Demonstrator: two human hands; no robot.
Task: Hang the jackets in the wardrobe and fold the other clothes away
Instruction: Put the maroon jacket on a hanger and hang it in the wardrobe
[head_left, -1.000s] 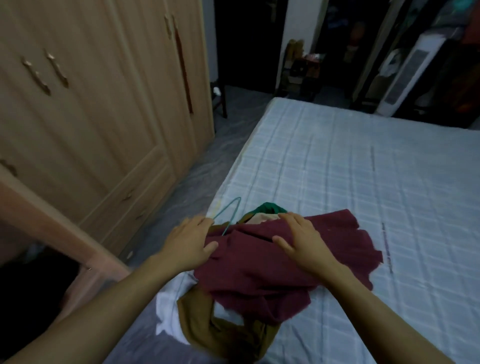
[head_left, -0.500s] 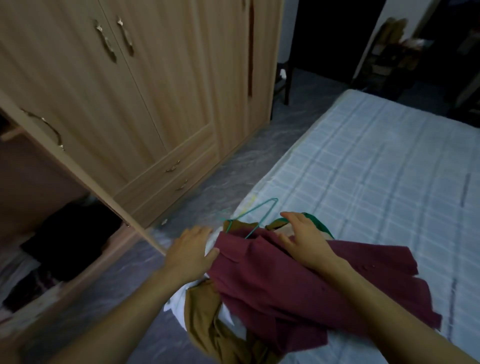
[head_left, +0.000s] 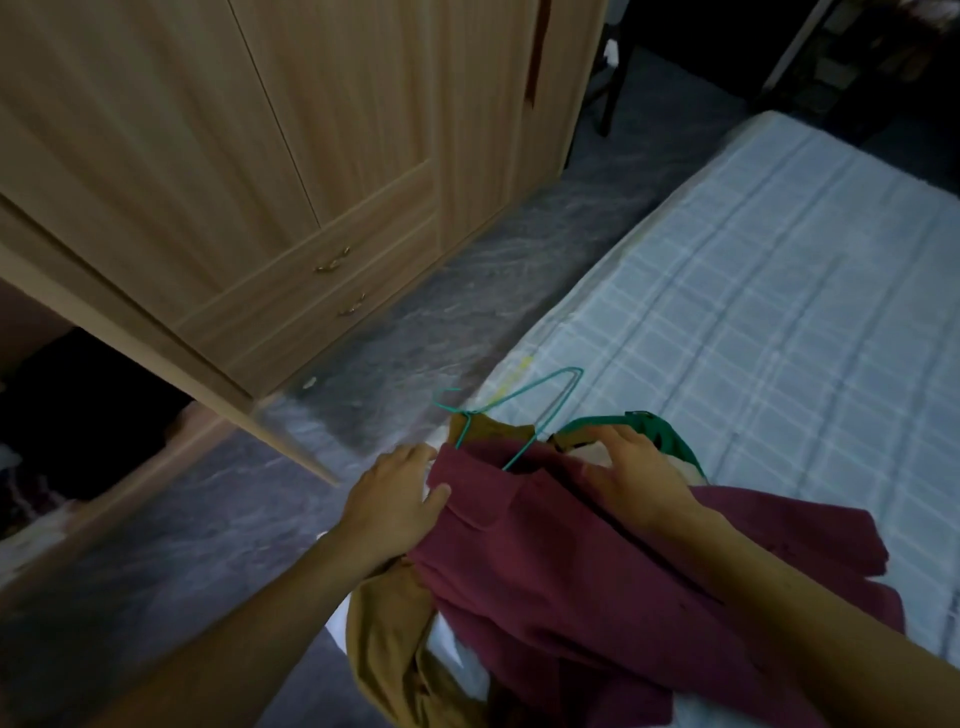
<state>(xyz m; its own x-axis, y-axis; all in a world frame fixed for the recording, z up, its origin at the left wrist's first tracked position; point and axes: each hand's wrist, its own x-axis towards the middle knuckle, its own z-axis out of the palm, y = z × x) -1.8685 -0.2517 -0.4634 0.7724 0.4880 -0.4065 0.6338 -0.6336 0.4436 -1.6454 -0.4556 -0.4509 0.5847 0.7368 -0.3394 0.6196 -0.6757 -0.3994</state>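
Observation:
A maroon garment (head_left: 597, 582) lies on top of a heap of clothes at the near corner of the bed (head_left: 779, 291). Under it are a mustard-brown garment (head_left: 395, 629), a white one and a green one (head_left: 670, 439). A thin green wire hanger (head_left: 524, 410) pokes out of the heap's far side. My left hand (head_left: 395, 499) grips the maroon garment's left edge, thumb over the cloth. My right hand (head_left: 634, 473) rests on top of the heap near its far edge, fingers curved over the cloth.
A light wooden wardrobe (head_left: 260, 156) with two drawers (head_left: 332, 280) stands to the left across a strip of grey floor (head_left: 467, 291). Its near door (head_left: 130, 322) stands open and dark clothes lie on the shelf inside (head_left: 78, 415). A chair leg stands at the far end.
My view has swung left and down, bringing the wardrobe and its open door closer. Both hands stay on the heap; the left thumb now lies over the maroon cloth.

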